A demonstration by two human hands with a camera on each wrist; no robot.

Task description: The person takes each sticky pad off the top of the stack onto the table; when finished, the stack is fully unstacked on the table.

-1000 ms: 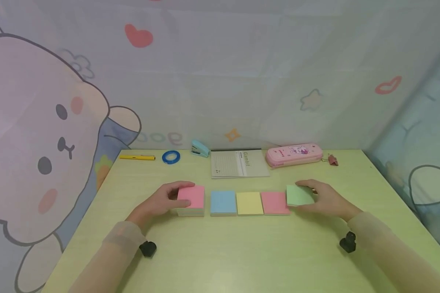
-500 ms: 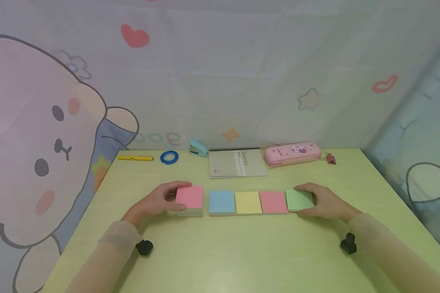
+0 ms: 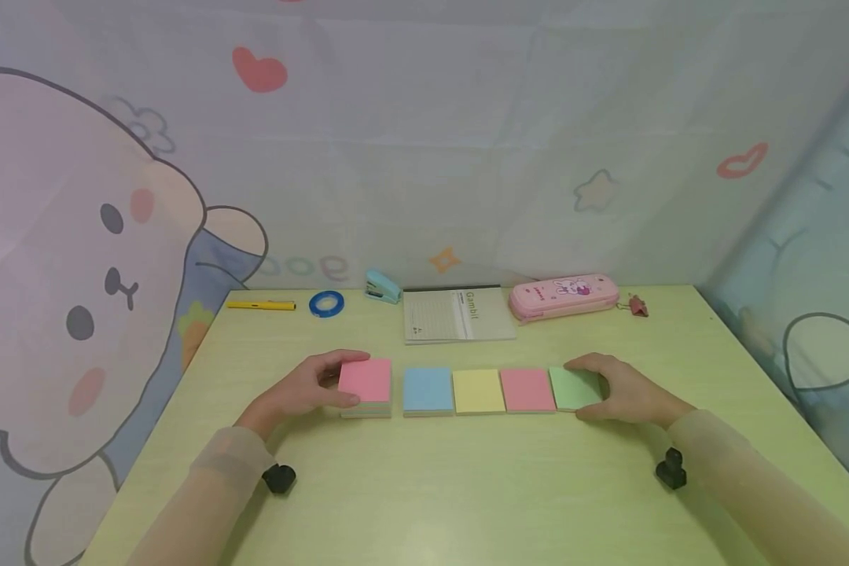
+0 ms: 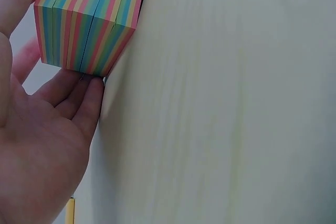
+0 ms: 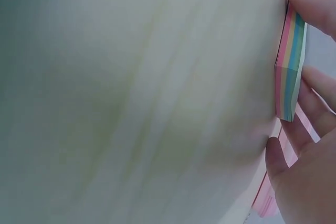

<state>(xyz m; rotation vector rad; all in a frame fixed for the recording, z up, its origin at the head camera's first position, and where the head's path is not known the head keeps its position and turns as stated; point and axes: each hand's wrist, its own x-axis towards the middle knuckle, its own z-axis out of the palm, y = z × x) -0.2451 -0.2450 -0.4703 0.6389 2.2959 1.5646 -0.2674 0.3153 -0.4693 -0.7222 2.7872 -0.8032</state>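
Observation:
A thick multicoloured sticky-note block (image 3: 365, 385) with a pink top sheet stands on the pale green table (image 3: 424, 487). My left hand (image 3: 304, 387) grips it, thumb on the near side and fingers on the far side. The left wrist view shows its striped edge (image 4: 89, 19) against my fingers (image 4: 79, 98). Blue (image 3: 428, 389), yellow (image 3: 478, 391) and pink (image 3: 527, 389) pads lie in a row to its right. A thin green-topped pad (image 3: 573, 387) ends the row, lying flat beside the pink pad. My right hand (image 3: 622, 391) holds this pad (image 5: 291, 61) between thumb and fingers.
Along the table's back edge lie a yellow pen (image 3: 262, 305), a blue tape roll (image 3: 327, 303), a light blue stapler (image 3: 384, 287), a notebook (image 3: 460, 314), a pink pencil case (image 3: 564, 296) and a binder clip (image 3: 637, 305). Cartoon-print fabric walls close in three sides.
My right hand has lowered the green pad from a raised, tilted pose to flat on the table beside the pink pad. The left hand has stayed on the thick block.

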